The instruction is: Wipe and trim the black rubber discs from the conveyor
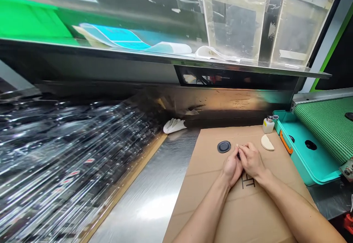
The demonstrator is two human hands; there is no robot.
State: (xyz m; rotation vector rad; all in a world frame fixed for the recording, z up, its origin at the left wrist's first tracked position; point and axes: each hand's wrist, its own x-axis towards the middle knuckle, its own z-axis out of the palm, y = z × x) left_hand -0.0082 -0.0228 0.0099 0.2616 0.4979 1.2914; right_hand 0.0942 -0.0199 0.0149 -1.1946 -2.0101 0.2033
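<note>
My left hand (232,167) and my right hand (251,160) meet over the cardboard sheet (204,184), their fingers closed around a small black part (238,156). Most of that part is hidden by the fingers, so its full shape does not show. Just left of the hands, a round black disc (224,147) with a raised rim lies flat on the cardboard. To the right of them is a cream half-round pad (267,143). Behind the pad stands a small white bottle (268,125) with a metal top.
At right, a teal tray (302,167) with black round pieces sits beside a green conveyor belt (325,120). Clear plastic packs with black contents (82,162) fill the left side. A white glove (174,125) lies on the metal bench (154,195). A metal shelf (165,56) overhangs the back.
</note>
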